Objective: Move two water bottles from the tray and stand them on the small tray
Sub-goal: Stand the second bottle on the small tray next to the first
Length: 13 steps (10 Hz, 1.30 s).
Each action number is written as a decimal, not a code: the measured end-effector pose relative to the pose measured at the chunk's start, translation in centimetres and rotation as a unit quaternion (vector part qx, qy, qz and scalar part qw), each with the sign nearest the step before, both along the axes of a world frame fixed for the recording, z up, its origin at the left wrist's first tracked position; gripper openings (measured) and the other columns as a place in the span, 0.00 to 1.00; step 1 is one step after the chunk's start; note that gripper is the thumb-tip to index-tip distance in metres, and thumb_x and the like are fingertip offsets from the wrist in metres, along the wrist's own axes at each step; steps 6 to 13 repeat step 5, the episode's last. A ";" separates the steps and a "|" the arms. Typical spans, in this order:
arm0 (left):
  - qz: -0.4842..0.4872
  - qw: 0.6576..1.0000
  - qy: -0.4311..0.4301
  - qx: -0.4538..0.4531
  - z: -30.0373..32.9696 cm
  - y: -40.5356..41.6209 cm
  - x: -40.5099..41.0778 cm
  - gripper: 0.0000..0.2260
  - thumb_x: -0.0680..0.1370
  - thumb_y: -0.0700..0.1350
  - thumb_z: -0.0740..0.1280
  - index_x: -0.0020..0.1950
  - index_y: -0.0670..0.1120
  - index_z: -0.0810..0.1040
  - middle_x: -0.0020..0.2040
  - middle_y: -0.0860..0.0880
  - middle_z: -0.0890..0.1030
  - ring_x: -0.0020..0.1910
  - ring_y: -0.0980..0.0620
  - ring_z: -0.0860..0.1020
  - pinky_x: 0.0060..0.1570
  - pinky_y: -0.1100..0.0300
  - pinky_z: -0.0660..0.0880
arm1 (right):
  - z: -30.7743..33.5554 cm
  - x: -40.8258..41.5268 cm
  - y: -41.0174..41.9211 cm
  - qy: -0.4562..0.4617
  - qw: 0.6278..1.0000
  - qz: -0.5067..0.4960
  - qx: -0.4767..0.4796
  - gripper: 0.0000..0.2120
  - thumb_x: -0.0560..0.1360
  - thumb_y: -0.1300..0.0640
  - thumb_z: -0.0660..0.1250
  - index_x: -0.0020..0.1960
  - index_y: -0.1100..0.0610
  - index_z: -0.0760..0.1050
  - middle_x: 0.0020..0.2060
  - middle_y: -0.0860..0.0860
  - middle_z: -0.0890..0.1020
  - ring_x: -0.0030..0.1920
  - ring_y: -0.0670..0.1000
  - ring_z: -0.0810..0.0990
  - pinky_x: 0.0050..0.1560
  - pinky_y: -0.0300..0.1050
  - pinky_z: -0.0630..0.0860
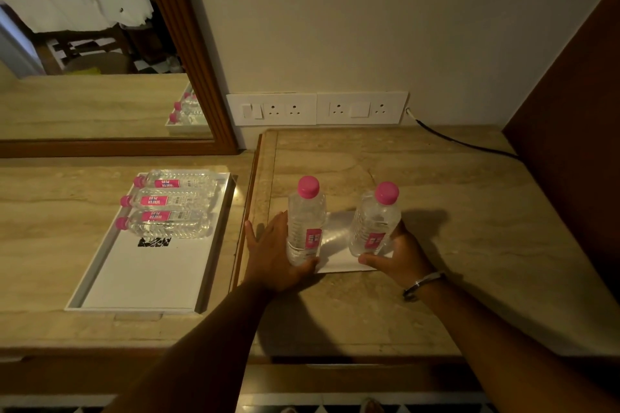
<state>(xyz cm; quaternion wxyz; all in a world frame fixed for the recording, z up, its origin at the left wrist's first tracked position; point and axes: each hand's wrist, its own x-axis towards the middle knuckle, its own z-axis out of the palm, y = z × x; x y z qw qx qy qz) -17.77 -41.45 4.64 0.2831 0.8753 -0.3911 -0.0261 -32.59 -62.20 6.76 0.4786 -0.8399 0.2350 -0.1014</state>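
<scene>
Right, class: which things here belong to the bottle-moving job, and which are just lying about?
Part of the job:
left bottle, at the left hand
right bottle, at the right hand
small tray beneath both
large tray
three lying bottles

Just lying about:
mirror
wall sockets
black cable

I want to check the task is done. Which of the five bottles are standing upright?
The two bottles on the small tray: the left bottle and right bottle. The other three lie on their sides in the large tray.
</scene>
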 end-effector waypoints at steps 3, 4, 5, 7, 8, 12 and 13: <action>-0.033 0.998 -0.001 0.055 0.3 0.0 0.7 0.48 0.66 0.83 0.55 0.75 0.51 0.62 0.70 0.43 0.73 0.70 0.40 0.67 0.70 0.32 0.35 | -0.3 -0.7 0.3 -0.014 0.999 -0.024 -0.034 0.45 0.61 0.53 0.80 0.71 0.52 0.60 0.59 0.44 0.71 0.60 0.46 0.70 0.51 0.30 0.65; -0.038 0.998 -0.032 0.039 1.2 1.2 0.9 0.54 0.65 0.83 0.58 0.79 0.48 0.58 0.77 0.44 0.66 0.77 0.45 0.59 0.70 0.39 0.26 | -0.1 -2.5 -0.1 -0.055 0.996 -0.016 -0.065 0.50 0.63 0.45 0.77 0.76 0.48 0.50 0.72 0.46 0.62 0.69 0.47 0.63 0.63 0.43 0.65; -0.025 0.997 -0.064 0.022 3.4 3.1 1.7 0.52 0.69 0.80 0.56 0.80 0.45 0.54 0.80 0.41 0.59 0.79 0.46 0.52 0.73 0.36 0.31 | 1.8 -4.1 -1.5 -0.092 0.988 -0.029 -0.120 0.41 0.71 0.37 0.63 0.76 0.46 0.48 0.73 0.51 0.62 0.70 0.50 0.63 0.64 0.52 0.68; -0.025 0.997 -0.064 0.022 3.4 3.1 1.7 0.52 0.69 0.80 0.56 0.80 0.45 0.54 0.80 0.41 0.59 0.79 0.46 0.52 0.73 0.36 0.31 | 1.8 -4.1 -1.5 -0.092 0.988 -0.029 -0.120 0.41 0.71 0.37 0.63 0.76 0.46 0.48 0.73 0.51 0.62 0.70 0.50 0.63 0.64 0.52 0.68; -0.025 0.997 -0.064 0.022 3.4 3.1 1.7 0.52 0.69 0.80 0.56 0.80 0.45 0.54 0.80 0.41 0.59 0.79 0.46 0.52 0.73 0.36 0.31 | 1.8 -4.1 -1.5 -0.092 0.988 -0.029 -0.120 0.41 0.71 0.37 0.63 0.76 0.46 0.48 0.73 0.51 0.62 0.70 0.50 0.63 0.64 0.52 0.68; -0.025 0.997 -0.064 0.022 3.4 3.1 1.7 0.52 0.69 0.80 0.56 0.80 0.45 0.54 0.80 0.41 0.59 0.79 0.46 0.52 0.73 0.36 0.31 | 1.8 -4.1 -1.5 -0.092 0.988 -0.029 -0.120 0.41 0.71 0.37 0.63 0.76 0.46 0.48 0.73 0.51 0.62 0.70 0.50 0.63 0.64 0.52 0.68; -0.025 0.997 -0.064 0.022 3.4 3.1 1.7 0.52 0.69 0.80 0.56 0.80 0.45 0.54 0.80 0.41 0.59 0.79 0.46 0.52 0.73 0.36 0.31 | 1.8 -4.1 -1.5 -0.092 0.988 -0.029 -0.120 0.41 0.71 0.37 0.63 0.76 0.46 0.48 0.73 0.51 0.62 0.70 0.50 0.63 0.64 0.52 0.68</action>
